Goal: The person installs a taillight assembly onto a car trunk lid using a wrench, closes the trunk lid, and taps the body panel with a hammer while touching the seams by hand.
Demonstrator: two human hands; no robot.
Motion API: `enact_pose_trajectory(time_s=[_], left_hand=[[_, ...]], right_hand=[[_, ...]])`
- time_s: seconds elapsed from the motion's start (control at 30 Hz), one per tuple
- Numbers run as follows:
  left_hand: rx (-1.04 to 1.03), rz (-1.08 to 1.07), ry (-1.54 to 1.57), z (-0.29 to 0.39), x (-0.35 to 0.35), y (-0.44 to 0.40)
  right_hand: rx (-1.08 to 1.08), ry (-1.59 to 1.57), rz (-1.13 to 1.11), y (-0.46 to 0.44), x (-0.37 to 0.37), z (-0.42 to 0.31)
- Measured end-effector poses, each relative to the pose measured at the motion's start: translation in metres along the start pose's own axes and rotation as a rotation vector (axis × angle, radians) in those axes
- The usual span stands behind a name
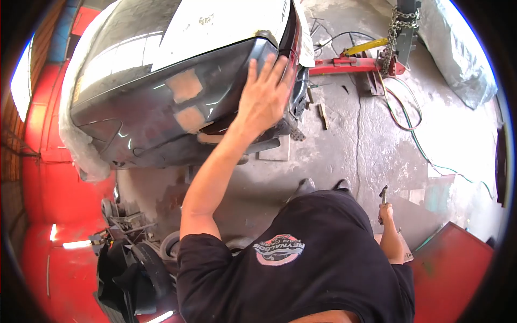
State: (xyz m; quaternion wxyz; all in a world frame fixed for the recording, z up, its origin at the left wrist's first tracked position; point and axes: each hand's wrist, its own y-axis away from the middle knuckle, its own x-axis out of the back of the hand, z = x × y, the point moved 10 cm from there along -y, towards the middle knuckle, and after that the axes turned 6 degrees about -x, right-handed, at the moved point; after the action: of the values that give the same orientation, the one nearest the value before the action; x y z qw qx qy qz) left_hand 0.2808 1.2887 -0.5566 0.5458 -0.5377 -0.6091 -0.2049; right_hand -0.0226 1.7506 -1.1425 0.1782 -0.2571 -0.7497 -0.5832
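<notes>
My left hand [263,96] lies with fingers spread on the rear corner of a dark car body panel [231,75], beside the red tail light [291,40]. Two bare tan patches, an upper patch [185,85] and a lower patch [189,118], show on the panel to the left of that hand. White covering [215,32] lies over the car's top above it. Down at my right side, my right hand [385,213] is closed around the handle of a small hammer [384,192], its head pointing up and away from the car.
A red frame beam [344,65] with a yellow ram [366,47] and chain [397,27] stands behind the car. Hoses [412,129] and a small tool [323,116] lie on the concrete. Loose parts [134,269] sit at left, a red surface [452,269] at right.
</notes>
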Motion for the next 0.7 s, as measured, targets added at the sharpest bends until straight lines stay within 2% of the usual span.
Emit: enact_pose_trajectory(time_s=[0.07,0.17,0.2,0.27,0.33,0.4,0.47,0.53,0.6,0.63,0.7], left_hand=[[0.042,-0.074,-0.128,-0.043,-0.008,-0.007],[-0.026,-0.034,-0.150,-0.075,-0.012,-0.028],[-0.028,-0.016,-0.147,-0.077,-0.016,-0.037],[0.038,-0.143,-0.345,-0.085,-0.037,-0.060],[0.046,-0.161,-0.485,-0.081,-0.048,-0.072],[0.010,-0.167,-0.488,-0.078,-0.048,-0.069],[-0.094,-0.208,-0.467,-0.060,-0.032,-0.048],[-0.220,-0.606,0.256,-0.025,-0.044,-0.011],[-0.237,-0.345,0.783,-0.005,-0.033,0.026],[-0.243,-0.335,0.788,0.000,-0.027,0.038],[-0.404,-0.018,0.745,0.007,0.014,0.053]], right_hand=[[-0.009,-0.023,0.040,0.010,-0.002,-0.007],[0.013,-0.090,0.073,0.006,-0.032,-0.008],[0.048,-0.130,0.069,0.004,-0.039,-0.012],[0.055,-0.134,0.030,0.038,-0.055,-0.041],[0.066,-0.193,0.015,0.067,-0.073,-0.065],[0.209,-0.150,0.007,0.068,-0.095,-0.080],[0.222,-0.148,0.008,0.114,-0.090,-0.103],[0.251,-0.061,0.006,0.145,-0.092,-0.116],[0.239,-0.036,0.011,0.161,-0.092,-0.119],[0.211,0.009,-0.015,0.163,-0.096,-0.115],[0.178,0.072,-0.031,0.156,-0.106,-0.097]])
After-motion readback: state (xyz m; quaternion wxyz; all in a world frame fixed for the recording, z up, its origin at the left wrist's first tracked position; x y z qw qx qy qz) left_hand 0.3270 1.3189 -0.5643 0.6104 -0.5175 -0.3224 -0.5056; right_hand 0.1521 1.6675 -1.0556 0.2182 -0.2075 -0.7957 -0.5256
